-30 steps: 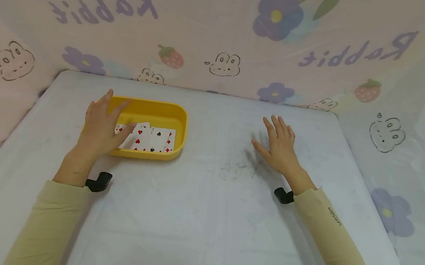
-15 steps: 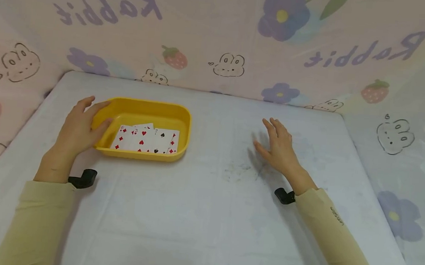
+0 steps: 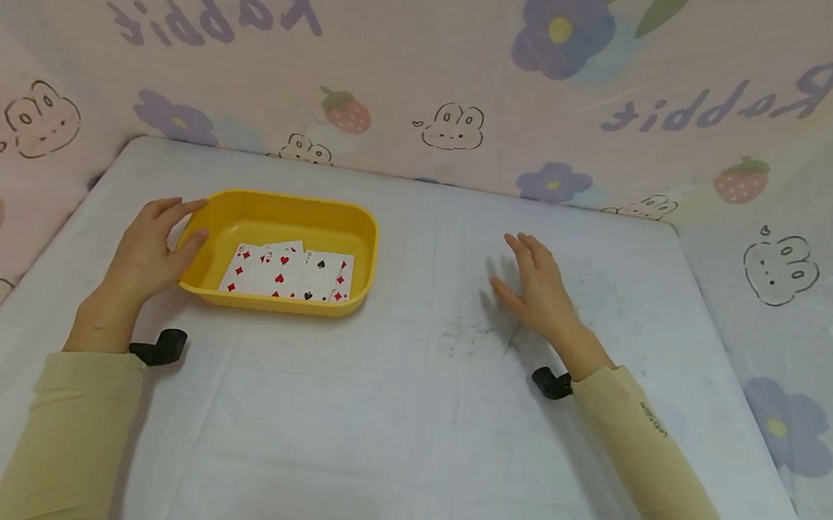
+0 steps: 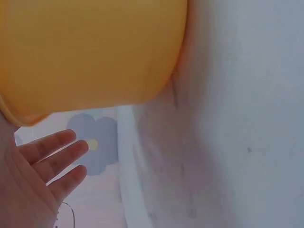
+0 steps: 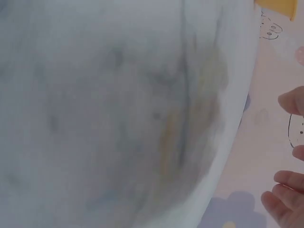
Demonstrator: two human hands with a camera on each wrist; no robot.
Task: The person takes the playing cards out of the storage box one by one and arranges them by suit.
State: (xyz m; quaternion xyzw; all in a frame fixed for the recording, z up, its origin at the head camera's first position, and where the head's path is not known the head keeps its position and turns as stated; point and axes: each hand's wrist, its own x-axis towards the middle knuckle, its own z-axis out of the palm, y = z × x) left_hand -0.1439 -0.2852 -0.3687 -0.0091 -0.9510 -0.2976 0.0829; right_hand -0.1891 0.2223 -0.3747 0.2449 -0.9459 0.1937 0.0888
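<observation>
A yellow plastic tray (image 3: 277, 304) stands on the left of the table, with several playing cards (image 3: 285, 272) lying face up inside it, hearts, diamonds and spades among them. At its left end is my left hand (image 3: 142, 248), thumb and forefinger spread right at the rim. In the left wrist view three loosely straight fingers (image 4: 61, 154) show beyond the tray's wall (image 4: 95, 57), while thumb and forefinger are hidden there. My right hand (image 3: 540, 296) hovers over the right side of the table, fingers relaxed and apart, holding nothing.
A white cloth covers the table (image 3: 374, 420), with dark smudges (image 3: 480, 338) near the right hand. Behind it hangs a pink curtain (image 3: 390, 37) printed with rabbits and flowers. Each wrist carries a black camera mount (image 3: 160, 347).
My left hand has moved left from above the cards to the tray's left rim, uncovering the cards. The right hand has barely shifted. The head view has turned slightly.
</observation>
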